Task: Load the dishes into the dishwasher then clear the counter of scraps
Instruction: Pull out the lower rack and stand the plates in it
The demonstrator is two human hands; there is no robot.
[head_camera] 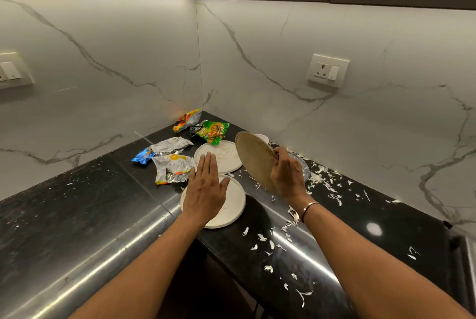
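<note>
My right hand [288,174] grips a round beige plate [253,157] by its edge and holds it tilted on edge above the black counter [108,197]. My left hand [206,187] hovers flat with straight fingers over a white plate [233,208] at the counter's inner corner. A second white plate [226,157] with pale food residue lies just behind it. A silvery plate [304,168] shows partly behind my right hand. White vegetable scraps [324,179] are strewn along the right stretch of the counter.
Several crumpled snack wrappers lie in the corner: green [213,132], orange [186,119], silver and blue [162,150], and silver and yellow [173,168]. Marble walls close the corner, with a socket [327,71] on the right wall. More scraps [268,268] dot the front edge.
</note>
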